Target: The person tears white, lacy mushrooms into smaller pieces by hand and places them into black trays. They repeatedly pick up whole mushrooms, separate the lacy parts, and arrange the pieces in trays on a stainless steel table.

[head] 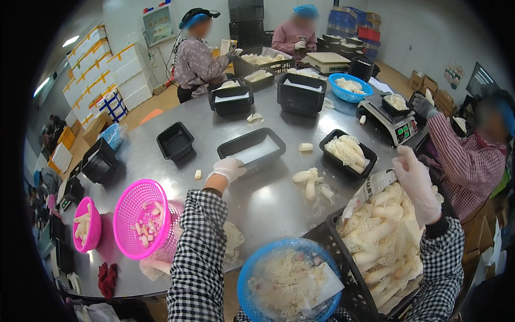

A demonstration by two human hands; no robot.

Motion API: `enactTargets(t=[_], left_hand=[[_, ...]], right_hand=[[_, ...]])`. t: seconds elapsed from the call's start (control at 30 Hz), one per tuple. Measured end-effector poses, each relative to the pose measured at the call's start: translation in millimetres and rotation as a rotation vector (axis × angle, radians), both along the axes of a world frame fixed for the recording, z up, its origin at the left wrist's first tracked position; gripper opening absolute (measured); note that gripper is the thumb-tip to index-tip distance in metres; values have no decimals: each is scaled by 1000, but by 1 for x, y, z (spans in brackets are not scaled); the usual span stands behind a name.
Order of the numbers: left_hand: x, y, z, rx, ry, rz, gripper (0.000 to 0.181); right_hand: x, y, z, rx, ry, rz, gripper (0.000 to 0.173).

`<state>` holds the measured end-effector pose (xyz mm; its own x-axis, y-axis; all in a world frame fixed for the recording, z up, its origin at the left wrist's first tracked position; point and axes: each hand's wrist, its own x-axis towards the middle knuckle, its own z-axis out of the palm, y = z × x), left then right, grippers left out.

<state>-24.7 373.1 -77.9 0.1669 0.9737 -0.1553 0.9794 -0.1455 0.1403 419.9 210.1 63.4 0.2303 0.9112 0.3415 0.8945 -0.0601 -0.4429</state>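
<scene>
My left hand [227,170], in a pale thin glove, grips the near rim of a black plastic tray [251,148] lined with white paper. My right hand [416,183], gloved too, is over the right side of a black crate [350,261] of bamboo fungus [382,237] with netted veils; its fingers are bent, and whether they touch anything cannot be told. A sheet of newspaper [368,191] lies at the crate's far edge. Beyond it stands a filled black tray [348,155]. Loose fungus pieces [312,183] lie on the steel table [261,209] between my hands.
A blue basket [291,277] with veil scraps stands close before me. Pink baskets [143,219] and a red cloth [107,279] are at left. Empty black trays [175,141], stacked trays [301,94] and a digital scale [392,116] stand farther off. Several people work around the table.
</scene>
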Motion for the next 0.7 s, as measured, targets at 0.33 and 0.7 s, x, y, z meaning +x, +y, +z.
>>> enactTargets(t=[0.33,0.7], left_hand=[[6,-7,24,71,90,-26,32],[-22,0,32,94,259,0,24]], right_hand=[[8,-86,-3,-121,315,125,28],[13,-121,-10,-136,324,242,21]])
